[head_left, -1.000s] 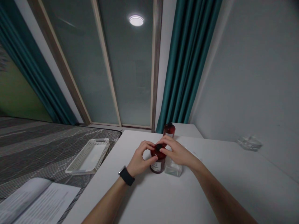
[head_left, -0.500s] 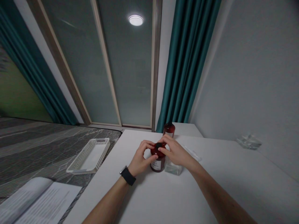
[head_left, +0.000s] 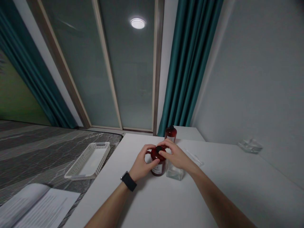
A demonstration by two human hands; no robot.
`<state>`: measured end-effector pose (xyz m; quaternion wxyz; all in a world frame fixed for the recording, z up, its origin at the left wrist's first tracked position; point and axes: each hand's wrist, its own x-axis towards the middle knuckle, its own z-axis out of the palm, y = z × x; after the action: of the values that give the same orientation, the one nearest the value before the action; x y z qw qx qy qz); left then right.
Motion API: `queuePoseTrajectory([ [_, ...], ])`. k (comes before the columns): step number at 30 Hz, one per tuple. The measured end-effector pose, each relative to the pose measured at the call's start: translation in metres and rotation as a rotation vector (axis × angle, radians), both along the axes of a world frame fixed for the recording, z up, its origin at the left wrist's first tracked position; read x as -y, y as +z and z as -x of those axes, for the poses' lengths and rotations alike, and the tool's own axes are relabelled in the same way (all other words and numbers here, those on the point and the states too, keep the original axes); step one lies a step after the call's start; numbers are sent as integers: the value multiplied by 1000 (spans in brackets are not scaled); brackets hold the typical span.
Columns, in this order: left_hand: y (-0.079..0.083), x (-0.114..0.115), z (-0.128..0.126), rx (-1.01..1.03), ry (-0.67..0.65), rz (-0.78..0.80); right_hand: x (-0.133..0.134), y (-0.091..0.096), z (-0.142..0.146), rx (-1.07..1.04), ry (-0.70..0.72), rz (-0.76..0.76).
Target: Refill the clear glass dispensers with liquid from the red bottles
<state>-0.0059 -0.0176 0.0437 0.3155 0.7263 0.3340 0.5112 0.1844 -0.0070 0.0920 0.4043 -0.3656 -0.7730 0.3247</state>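
An amber-red bottle [head_left: 158, 168] with a white label and a black cap [head_left: 159, 148] stands upright on the white table. My left hand [head_left: 143, 163] wraps round its left side, thumb at the front near the label. The thumb and fingers of my right hand [head_left: 173, 154] close on the black cap from the right. Just right of the bottle, partly under my right hand, stands a clear glass container [head_left: 175, 173]. A second amber-red bottle [head_left: 171, 133] with a black top is behind, partly covered by my right hand.
A thin clear item [head_left: 195, 157], perhaps in plastic wrap, lies right of my right hand. Against the wall sits a clear glass-like object [head_left: 250, 145]. Left of the white table [head_left: 152, 205] are a white perforated basket [head_left: 103, 158] and an open book [head_left: 58, 202] on a dark patterned surface.
The whole view has shifted slightly. Both hands stay at the bottle and its cap, with only small changes in finger position.
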Motion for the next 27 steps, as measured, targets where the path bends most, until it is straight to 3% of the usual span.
queuePoseTrajectory([
  [5, 0, -2, 0, -23, 53, -52, -4, -3, -2, -210, -38, 160],
  [12, -6, -14, 4, -10, 90, -77, 5, 5, -16, -380, -137, 179],
  [16, -6, -19, 5, -34, 75, -38, 15, -17, -29, -366, -253, 161],
  [21, -5, -26, 2, -28, 77, 4, 19, -50, -55, -319, -436, 18],
  [27, -7, -49, -2, -17, 98, 18, 21, -74, -92, -227, -632, -50],
])
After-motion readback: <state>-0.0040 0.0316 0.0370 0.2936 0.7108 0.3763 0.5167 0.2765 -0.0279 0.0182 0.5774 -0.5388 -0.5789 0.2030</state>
